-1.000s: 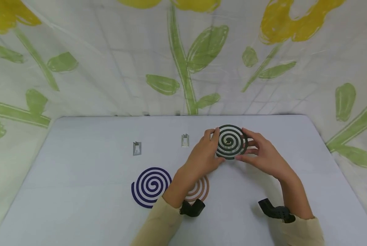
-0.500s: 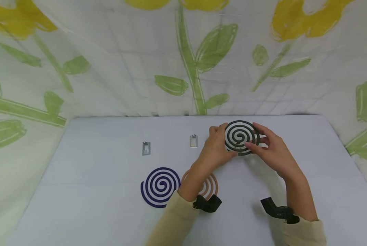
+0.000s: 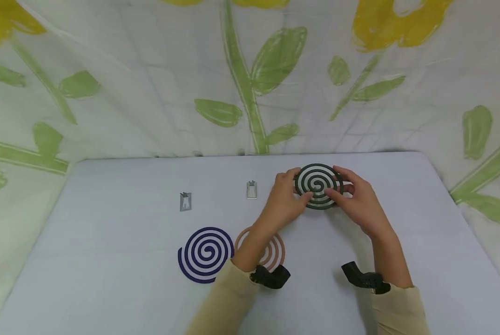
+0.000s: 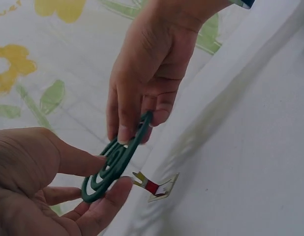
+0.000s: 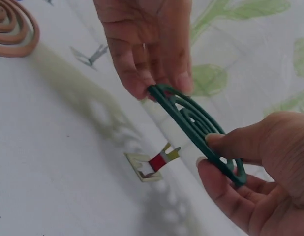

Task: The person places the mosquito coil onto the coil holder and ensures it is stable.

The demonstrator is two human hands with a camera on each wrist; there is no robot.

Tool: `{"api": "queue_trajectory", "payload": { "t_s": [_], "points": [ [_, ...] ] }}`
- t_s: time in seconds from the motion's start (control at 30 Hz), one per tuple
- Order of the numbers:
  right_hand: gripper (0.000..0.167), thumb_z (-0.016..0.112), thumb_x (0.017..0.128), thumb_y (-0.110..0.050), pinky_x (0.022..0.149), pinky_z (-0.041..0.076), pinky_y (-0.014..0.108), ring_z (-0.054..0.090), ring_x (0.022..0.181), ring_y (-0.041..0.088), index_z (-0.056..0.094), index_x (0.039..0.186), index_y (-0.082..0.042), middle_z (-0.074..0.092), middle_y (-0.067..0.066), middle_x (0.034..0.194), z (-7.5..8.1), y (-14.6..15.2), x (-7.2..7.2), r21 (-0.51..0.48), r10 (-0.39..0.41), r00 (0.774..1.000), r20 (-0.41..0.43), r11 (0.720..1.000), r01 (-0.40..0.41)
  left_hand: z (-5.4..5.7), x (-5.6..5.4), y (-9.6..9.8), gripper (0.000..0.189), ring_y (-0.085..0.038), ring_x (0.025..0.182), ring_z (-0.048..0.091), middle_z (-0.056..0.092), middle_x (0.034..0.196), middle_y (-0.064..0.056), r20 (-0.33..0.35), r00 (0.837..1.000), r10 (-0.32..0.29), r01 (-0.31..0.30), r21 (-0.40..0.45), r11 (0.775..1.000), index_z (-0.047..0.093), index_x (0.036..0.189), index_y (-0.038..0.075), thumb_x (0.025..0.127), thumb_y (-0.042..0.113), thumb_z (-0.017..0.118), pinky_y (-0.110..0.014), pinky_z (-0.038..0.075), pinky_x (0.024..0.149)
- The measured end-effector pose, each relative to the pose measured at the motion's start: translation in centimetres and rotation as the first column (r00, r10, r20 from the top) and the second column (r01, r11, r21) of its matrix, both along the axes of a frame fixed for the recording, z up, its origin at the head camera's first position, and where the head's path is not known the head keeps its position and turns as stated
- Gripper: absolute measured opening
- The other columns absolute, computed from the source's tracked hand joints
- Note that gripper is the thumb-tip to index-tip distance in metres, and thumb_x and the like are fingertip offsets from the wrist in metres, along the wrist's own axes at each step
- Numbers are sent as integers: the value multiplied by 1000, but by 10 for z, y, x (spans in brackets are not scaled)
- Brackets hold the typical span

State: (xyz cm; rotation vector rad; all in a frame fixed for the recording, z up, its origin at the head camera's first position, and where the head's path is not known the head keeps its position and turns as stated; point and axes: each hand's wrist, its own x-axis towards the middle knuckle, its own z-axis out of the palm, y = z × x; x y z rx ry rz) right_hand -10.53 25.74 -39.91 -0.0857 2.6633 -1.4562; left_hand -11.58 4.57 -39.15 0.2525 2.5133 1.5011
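My left hand (image 3: 284, 197) and right hand (image 3: 361, 200) pinch opposite edges of a dark green mosquito coil (image 3: 318, 185) at the back right of the table. Both thumbs press on its near face while the other fingers lie behind it. In the left wrist view the coil (image 4: 114, 160) is tilted and held off the table. Just below it stands a small metal coil stand (image 4: 164, 188) with a raised red and yellow prong. The right wrist view shows the same stand (image 5: 144, 167) apart from the coil (image 5: 196, 129), whose shadow falls on the table.
Two more metal stands, one at left (image 3: 185, 201) and another nearer the middle (image 3: 252, 190), sit on the white table (image 3: 107, 242). A purple coil (image 3: 206, 255) lies in front of them. My left forearm partly covers an orange-brown coil (image 3: 280, 246). A flowered curtain (image 3: 149, 93) hangs behind.
The green coil has been lifted slightly and tilted between my hands. My thumbs have moved from its lower rim onto its face. The other coils and stands stay put; the head view shifts sideways.
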Motion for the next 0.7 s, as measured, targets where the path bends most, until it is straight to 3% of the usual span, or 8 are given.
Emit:
{"api": "queue_trajectory", "payload": {
  "t_s": [0.13,0.4,0.6,0.7],
  "points": [
    [66,74,101,-23,69,57,15,63,94,-5,46,159,-9,59,25,142,0,-3,-1,0,-46,999,-24,999,46,-4,-2,0,56,-27,107,67,59,137,-21,-7,999,32,-31,91,995,51,152,7,100,14,70,-29,55,89],
    [64,74,101,-28,68,57,16,63,93,-2,49,156,-10,62,25,137,-4,-8,-2,-18,-95,995,-12,995,95,-7,-4,2,50,-25,102,72,63,132,-21,31,998,57,-62,199,978,55,149,5,100,5,66,-20,62,66],
    [64,73,101,-29,69,59,17,64,92,-2,48,157,-9,61,25,134,-8,-11,-4,-53,-115,993,-1,992,115,-15,-8,-3,51,-28,94,76,67,128,-23,103,994,41,-76,363,929,59,149,8,98,6,68,-26,64,65],
    [65,73,101,-28,70,59,17,64,91,-2,47,157,-9,60,26,133,-10,-12,-5,-71,-121,993,14,990,122,-17,-8,-3,54,-29,88,77,69,125,-25,118,992,32,-76,384,920,57,150,10,98,5,69,-33,66,66]
  ]
}}
